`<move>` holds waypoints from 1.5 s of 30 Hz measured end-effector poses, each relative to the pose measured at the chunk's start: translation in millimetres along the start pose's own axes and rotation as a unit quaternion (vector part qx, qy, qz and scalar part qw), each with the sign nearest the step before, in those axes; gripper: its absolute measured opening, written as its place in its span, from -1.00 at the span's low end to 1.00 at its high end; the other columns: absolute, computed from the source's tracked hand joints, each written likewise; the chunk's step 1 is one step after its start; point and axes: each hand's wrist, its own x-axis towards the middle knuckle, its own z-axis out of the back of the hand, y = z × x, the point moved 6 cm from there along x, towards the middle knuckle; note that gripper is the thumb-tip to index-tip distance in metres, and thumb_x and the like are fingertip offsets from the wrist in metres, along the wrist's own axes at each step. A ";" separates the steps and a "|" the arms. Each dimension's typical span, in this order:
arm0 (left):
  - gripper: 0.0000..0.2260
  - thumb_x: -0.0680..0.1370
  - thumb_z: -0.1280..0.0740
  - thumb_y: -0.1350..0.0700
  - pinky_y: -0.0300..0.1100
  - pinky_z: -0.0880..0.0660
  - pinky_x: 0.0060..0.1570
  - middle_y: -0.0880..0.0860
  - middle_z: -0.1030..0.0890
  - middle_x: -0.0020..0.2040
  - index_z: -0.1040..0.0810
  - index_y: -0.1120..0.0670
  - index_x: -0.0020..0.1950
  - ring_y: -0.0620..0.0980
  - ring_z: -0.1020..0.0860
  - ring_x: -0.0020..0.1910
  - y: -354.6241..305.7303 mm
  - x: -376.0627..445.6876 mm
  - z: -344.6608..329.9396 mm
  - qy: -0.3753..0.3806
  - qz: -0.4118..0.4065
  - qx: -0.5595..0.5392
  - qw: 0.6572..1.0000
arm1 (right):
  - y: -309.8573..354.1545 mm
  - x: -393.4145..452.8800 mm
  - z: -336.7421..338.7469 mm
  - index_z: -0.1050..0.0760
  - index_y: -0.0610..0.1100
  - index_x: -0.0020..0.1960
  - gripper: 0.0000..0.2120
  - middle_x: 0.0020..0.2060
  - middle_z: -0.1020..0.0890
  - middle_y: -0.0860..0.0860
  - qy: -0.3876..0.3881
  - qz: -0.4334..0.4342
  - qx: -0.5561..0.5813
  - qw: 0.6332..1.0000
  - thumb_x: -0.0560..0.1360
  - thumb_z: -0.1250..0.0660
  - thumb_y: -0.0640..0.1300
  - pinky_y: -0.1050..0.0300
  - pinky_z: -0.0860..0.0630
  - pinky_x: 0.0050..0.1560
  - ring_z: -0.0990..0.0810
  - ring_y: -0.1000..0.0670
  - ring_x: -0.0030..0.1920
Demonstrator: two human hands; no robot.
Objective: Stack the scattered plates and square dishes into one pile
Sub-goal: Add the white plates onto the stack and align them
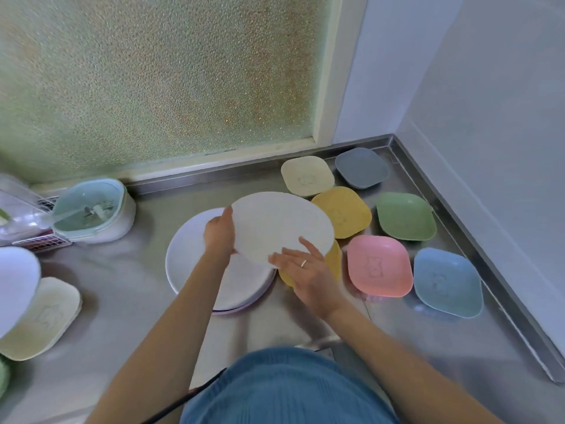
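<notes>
Far left edge: a white plate [15, 286] blurred, overlapping a cream square dish [42, 319] on the steel desk [122, 301]. Behind them, a pale green lidded container [91, 209] beside a clear rack [21, 215], near the frosted window [153, 81].

Centre: a pile of white round plates [189, 255] on the desk. Above it, tilted, a white round plate [281, 226]. Left hand [218, 232] grips its left rim, fingers curled underneath. Right hand [301, 267] holds the near rim, thumb on top, fingers beneath; ring visible. So the plate sits between both grips, partly over the pile.

Right: square dishes crowd the corner — cream [307, 175], grey [362, 168], yellow [344, 214], green [405, 215], pink [379, 264], blue [448, 281]; another yellow one [333, 261] mostly hidden under the held plate. The desk's raised lip [489, 270] runs just beside the blue and green dishes. Open steel lies near-left of the pile.
</notes>
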 end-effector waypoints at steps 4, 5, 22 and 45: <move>-0.75 0.60 -0.10 0.09 -0.05 -0.50 -0.20 0.13 -0.48 -0.23 -0.47 0.22 -0.07 0.14 -0.44 -0.14 32.8 17.2 51.1 -0.065 -0.047 0.120 0.990 | 27.8 2.7 -31.5 -0.57 -0.13 0.17 -0.61 0.03 -0.68 -0.01 0.068 0.030 0.038 0.997 0.38 -0.39 -0.39 -0.10 -0.31 0.37 -0.63 -0.03 0.09; -0.72 0.60 -0.08 0.08 -0.09 -0.42 -0.17 0.17 -0.51 -0.18 -0.48 0.24 -0.06 0.14 -0.43 -0.13 43.8 18.9 62.9 -0.083 -0.043 0.152 0.984 | 32.8 3.8 -38.5 -0.57 -0.12 0.17 -0.60 0.03 -0.68 -0.01 0.082 0.046 0.044 0.995 0.37 -0.40 -0.39 -0.11 -0.30 0.36 -0.63 -0.04 0.10; -0.60 0.64 0.03 -0.07 -0.09 -0.32 -0.12 0.21 -0.58 0.09 -0.47 0.18 0.09 0.24 -0.55 0.08 74.1 30.0 117.2 -0.099 -0.086 0.441 0.888 | 43.7 -18.7 -107.1 -0.37 -0.02 0.34 -0.60 0.27 -0.54 0.06 0.293 0.094 -0.002 0.952 0.53 -0.07 -0.16 0.05 -0.25 0.41 -0.44 0.01 0.33; -0.57 0.60 -0.01 0.26 -0.18 -0.37 0.07 0.20 -0.54 0.25 -0.34 0.02 0.45 0.19 -0.49 0.19 56.7 60.3 105.9 0.004 -0.099 0.186 0.978 | -48.1 39.4 -115.6 -0.18 -0.08 0.47 -0.59 0.19 -0.56 -0.20 0.222 -0.426 0.058 0.875 0.63 0.00 -0.10 -0.05 -0.40 0.18 -0.50 -0.23 0.15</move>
